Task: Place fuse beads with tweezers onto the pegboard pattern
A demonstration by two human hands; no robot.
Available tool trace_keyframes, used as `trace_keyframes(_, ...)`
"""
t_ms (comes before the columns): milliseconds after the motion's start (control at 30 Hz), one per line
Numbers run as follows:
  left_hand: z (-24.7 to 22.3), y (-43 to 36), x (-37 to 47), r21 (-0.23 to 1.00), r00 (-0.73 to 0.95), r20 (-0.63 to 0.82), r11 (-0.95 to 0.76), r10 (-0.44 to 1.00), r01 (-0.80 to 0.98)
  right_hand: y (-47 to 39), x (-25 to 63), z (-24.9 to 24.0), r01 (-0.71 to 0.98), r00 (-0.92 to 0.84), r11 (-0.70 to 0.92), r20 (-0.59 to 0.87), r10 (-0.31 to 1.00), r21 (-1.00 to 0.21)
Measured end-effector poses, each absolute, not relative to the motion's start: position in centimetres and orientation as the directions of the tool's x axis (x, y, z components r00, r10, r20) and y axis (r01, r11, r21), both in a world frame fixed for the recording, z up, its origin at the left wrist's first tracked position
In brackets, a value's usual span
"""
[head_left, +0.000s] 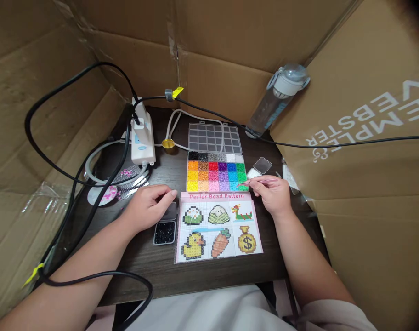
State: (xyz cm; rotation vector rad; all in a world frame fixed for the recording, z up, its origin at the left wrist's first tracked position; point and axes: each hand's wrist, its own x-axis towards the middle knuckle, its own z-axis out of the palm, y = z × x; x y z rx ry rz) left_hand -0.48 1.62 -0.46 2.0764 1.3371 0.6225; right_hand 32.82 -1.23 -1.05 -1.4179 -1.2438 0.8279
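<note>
My right hand [274, 195] is closed on pink tweezers [256, 182], whose tips reach over the green beads at the lower right corner of the bead box [217, 172]. The box holds beads sorted by colour, and its clear lid [214, 138] is folded open behind it. My left hand [150, 205] rests with curled fingers left of the pattern sheet [219, 228]; whether it holds anything is hidden. Below that hand lies a small case of black beads [164, 232]. The sheet shows six bead pictures under a clear grid board.
A power strip [143, 138] with black cables stands at the back left, beside a gold cup [168, 146]. A water bottle [277, 99] leans at the back right. A small case of white beads [254, 174] is behind my right hand. Cardboard walls [226, 82] surround the table.
</note>
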Motion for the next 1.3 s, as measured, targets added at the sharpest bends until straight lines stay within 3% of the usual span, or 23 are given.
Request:
trace_keyframes(667,-0.54,1.69,-0.57,0.688,0.406,0.078,-0.344,0.911,0.639,-0.67,32.57,-1.26,0.326,0.153,-0.011,0.041,0.987,-0.945)
trace_keyframes(1300,-0.94,1.74,-0.76,0.669,0.408,0.068,-0.345,0.91,0.659,-0.76,33.08,-1.5,0.307,0.206,0.027,0.094,0.974,-0.951)
